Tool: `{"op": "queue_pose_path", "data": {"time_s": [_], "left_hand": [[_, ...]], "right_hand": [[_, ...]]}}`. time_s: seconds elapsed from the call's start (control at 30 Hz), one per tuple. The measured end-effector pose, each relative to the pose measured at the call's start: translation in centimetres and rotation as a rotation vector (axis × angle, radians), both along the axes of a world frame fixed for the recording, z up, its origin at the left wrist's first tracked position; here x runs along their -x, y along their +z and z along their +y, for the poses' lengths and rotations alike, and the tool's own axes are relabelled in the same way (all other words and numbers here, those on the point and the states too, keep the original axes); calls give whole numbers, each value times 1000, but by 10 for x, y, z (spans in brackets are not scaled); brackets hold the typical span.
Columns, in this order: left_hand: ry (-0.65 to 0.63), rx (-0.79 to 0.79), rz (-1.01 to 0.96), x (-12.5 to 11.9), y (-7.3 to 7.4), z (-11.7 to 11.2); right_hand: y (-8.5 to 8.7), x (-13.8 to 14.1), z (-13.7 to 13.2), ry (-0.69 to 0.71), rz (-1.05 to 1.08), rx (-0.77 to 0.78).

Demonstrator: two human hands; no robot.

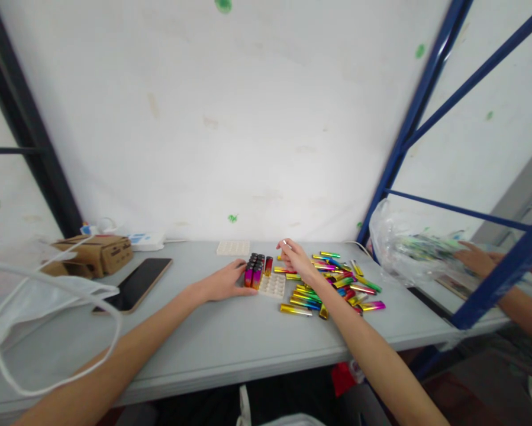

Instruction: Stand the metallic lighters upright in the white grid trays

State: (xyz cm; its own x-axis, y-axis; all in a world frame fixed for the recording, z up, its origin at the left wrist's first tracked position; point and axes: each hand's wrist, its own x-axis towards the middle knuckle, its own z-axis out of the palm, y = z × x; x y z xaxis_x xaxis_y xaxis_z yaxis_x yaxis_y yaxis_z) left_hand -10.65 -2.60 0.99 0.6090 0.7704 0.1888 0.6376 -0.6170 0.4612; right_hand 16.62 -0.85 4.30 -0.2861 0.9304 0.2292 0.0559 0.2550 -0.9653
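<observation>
My left hand curves around the left end of a small white tray with round sockets, thumb at its front corner and fingers by the back. Several lighters, purple to red with dark tops, stand upright in rows at the tray's left side. One red lighter stands a little apart from them. Above the tray's back right, my right hand is closed in a pinch. A small pale tip shows at its fingertips, too little to name. To the right lies a loose heap of shiny coloured tubes.
Behind stands a second white socketed tray by the wall. A phone, a cardboard box and a white cable lie left. Past the blue rack post, another person's hand is beside a clear plastic bag.
</observation>
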Motion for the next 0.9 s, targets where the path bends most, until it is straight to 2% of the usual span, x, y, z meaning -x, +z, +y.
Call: {"op": "queue_pose_path", "data": {"time_s": [0.23, 0.4, 0.77, 0.9], "left_hand": [[-7, -17, -15, 1, -2, 1], [-26, -29, -5, 1, -1, 1], [-12, -22, 10, 1, -2, 1], [-13, -24, 2, 1, -3, 2]], "right_hand": [[-12, 12, 0, -255, -305, -276], [-14, 15, 0, -351, -371, -356], [-16, 14, -1, -303, -431, -406], [-7, 9, -6, -249, -488, -486]]}}
